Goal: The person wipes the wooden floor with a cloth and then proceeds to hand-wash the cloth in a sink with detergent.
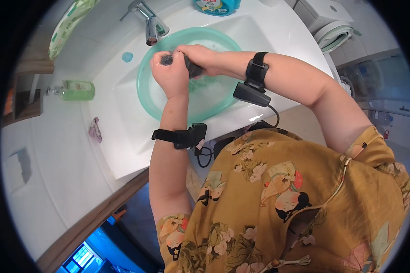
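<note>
Both my hands hold a dark, wet, bunched cloth (pixel 193 69) above a green plastic basin (pixel 144 99). My left hand (pixel 171 70) is closed round its left end, and a bit of the cloth bulges out between the thumb and fingers. My right hand (pixel 200 56) grips it from the right, with part of the cloth hanging below. Sudsy water (pixel 208 94) lies in the basin, which stands in a white washbasin (pixel 123 136). The chrome tap (pixel 152 30) is just beyond my left hand. A black strap with a small device is on each forearm.
A green pump bottle (pixel 78 90) and a crumpled purplish cloth (pixel 95 129) are at the left rim. A small blue piece (pixel 127 57) lies near the tap. At the far edge stands a blue detergent bottle (pixel 217 6). A green-and-white packet (pixel 66 29) is at upper left.
</note>
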